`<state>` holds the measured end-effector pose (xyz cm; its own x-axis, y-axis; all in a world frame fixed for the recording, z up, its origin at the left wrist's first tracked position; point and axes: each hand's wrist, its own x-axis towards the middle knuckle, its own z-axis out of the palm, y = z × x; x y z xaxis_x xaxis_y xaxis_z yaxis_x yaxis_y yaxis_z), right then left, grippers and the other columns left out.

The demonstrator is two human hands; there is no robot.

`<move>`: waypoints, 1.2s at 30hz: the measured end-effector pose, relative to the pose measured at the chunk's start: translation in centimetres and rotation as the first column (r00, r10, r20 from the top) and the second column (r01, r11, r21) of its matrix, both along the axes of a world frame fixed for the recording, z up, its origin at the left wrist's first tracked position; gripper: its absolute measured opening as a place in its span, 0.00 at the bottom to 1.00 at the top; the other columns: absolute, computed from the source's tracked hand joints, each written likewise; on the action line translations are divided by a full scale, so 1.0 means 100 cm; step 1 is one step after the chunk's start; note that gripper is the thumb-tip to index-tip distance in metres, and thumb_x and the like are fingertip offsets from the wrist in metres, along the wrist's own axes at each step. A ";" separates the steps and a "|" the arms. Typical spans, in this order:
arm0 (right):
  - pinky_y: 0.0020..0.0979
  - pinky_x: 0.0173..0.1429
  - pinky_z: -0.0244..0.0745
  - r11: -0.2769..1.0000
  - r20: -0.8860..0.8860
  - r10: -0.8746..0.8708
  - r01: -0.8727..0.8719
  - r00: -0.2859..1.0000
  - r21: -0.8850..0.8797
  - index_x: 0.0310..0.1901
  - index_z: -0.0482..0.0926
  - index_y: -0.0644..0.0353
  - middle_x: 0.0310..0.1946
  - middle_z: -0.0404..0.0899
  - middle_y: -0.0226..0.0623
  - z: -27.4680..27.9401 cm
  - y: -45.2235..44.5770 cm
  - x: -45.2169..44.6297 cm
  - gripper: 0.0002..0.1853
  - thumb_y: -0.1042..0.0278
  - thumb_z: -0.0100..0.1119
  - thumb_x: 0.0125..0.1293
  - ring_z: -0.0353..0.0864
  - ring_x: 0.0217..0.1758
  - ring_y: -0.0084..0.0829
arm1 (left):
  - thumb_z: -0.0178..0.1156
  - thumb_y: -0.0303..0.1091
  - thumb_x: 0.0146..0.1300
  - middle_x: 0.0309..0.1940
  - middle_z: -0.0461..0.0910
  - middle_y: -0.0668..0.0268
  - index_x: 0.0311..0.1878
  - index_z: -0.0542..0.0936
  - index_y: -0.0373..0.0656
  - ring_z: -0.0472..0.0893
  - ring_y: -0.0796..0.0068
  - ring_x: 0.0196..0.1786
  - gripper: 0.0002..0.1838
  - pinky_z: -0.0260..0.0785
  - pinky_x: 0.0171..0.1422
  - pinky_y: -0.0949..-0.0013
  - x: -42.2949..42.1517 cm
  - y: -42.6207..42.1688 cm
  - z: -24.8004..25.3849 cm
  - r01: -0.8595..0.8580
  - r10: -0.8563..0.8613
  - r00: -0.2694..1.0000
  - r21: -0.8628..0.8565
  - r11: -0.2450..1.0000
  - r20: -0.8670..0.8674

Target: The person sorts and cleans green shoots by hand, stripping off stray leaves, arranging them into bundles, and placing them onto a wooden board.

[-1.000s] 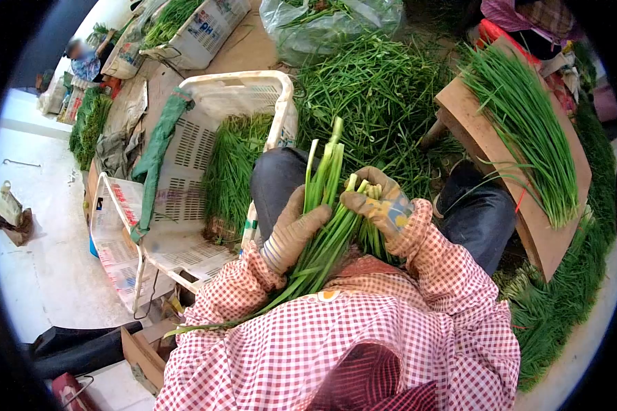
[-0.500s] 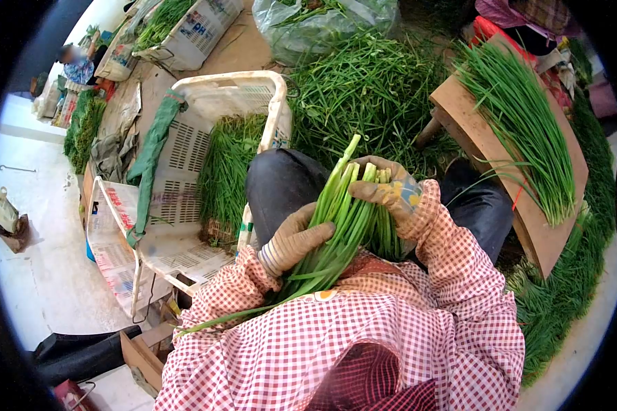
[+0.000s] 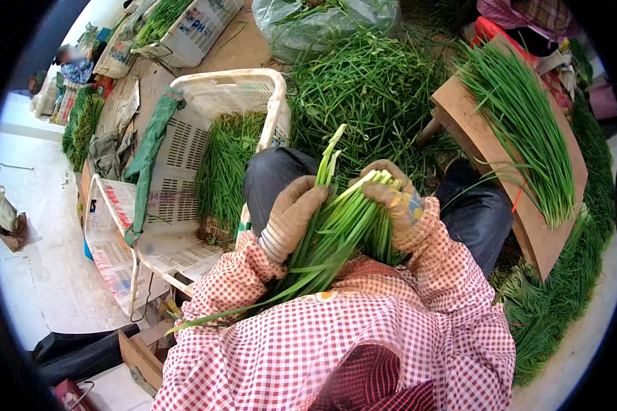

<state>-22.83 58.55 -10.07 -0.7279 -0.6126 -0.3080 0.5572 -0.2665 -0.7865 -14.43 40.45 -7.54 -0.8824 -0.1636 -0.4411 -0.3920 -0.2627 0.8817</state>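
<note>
My left hand, in a tan work glove, pinches a few green stalks whose pale ends point up and away from me. Close beside it, my right gloved hand is closed round the upper part of a bundle of green stalks. The bundle's pale cut ends show at the right hand's fingers, and its long leaves hang down toward my lap. One long leaf trails left across the checked sleeve.
Left is a white basket with greens inside. A large heap of greens lies ahead, near a plastic bag. Right, a board bears a pile of long leaves. A person is at the far upper left.
My left hand has moved up slightly and now holds a few stalks apart from the bundle. The bundle in my right hand has fanned and tilted a little.
</note>
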 end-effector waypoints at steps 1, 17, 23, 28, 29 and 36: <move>0.31 0.47 0.79 0.997 -0.079 -0.005 0.011 0.997 0.070 0.46 0.72 0.60 0.40 0.80 0.36 -0.003 0.003 -0.003 0.14 0.70 0.61 0.58 0.81 0.41 0.28 | 0.54 0.39 0.64 0.35 0.77 0.69 0.47 0.76 0.37 0.74 0.82 0.38 0.15 0.67 0.45 0.77 0.001 0.000 0.001 -0.001 0.001 1.000 -0.002 1.000 0.002; 0.26 0.48 0.76 0.998 -0.031 0.037 -0.035 0.999 0.043 0.48 0.77 0.63 0.38 0.81 0.33 -0.006 -0.010 -0.002 0.17 0.69 0.65 0.57 0.80 0.40 0.23 | 0.52 0.37 0.68 0.32 0.77 0.69 0.45 0.77 0.35 0.73 0.84 0.36 0.14 0.68 0.42 0.78 -0.006 0.010 -0.005 0.171 -0.178 0.984 -0.190 0.967 -0.020; 0.28 0.51 0.77 0.994 0.105 0.094 -0.088 0.990 -0.060 0.55 0.73 0.63 0.41 0.81 0.34 0.007 0.001 -0.003 0.23 0.70 0.65 0.58 0.81 0.42 0.25 | 0.49 0.42 0.65 0.27 0.73 0.72 0.35 0.75 0.43 0.70 0.82 0.29 0.13 0.64 0.35 0.79 -0.008 -0.008 -0.006 0.192 -0.216 0.971 0.201 0.961 0.103; 0.27 0.51 0.76 0.989 0.017 0.143 -0.142 0.990 -0.026 0.50 0.72 0.62 0.42 0.80 0.35 0.007 -0.001 -0.008 0.20 0.69 0.66 0.57 0.80 0.43 0.25 | 0.51 0.41 0.66 0.34 0.76 0.69 0.41 0.76 0.41 0.73 0.81 0.38 0.12 0.68 0.44 0.76 -0.010 -0.003 -0.011 0.135 -0.164 0.984 0.312 0.941 0.070; 0.27 0.51 0.76 0.990 0.018 0.139 -0.139 0.990 -0.022 0.50 0.72 0.62 0.42 0.80 0.35 0.003 -0.001 -0.009 0.20 0.69 0.66 0.57 0.80 0.43 0.25 | 0.51 0.41 0.66 0.34 0.76 0.69 0.41 0.76 0.41 0.73 0.81 0.38 0.12 0.68 0.44 0.76 -0.010 0.001 -0.009 0.138 -0.168 0.983 0.316 0.939 0.070; 0.23 0.42 0.73 0.983 -0.159 0.094 -0.066 0.983 0.172 0.42 0.73 0.58 0.34 0.77 0.27 -0.010 -0.007 -0.007 0.15 0.66 0.68 0.57 0.76 0.38 0.19 | 0.62 0.35 0.61 0.42 0.79 0.69 0.53 0.76 0.36 0.75 0.83 0.44 0.19 0.69 0.52 0.74 -0.014 -0.003 -0.004 0.253 -0.253 0.966 -0.001 0.967 -0.052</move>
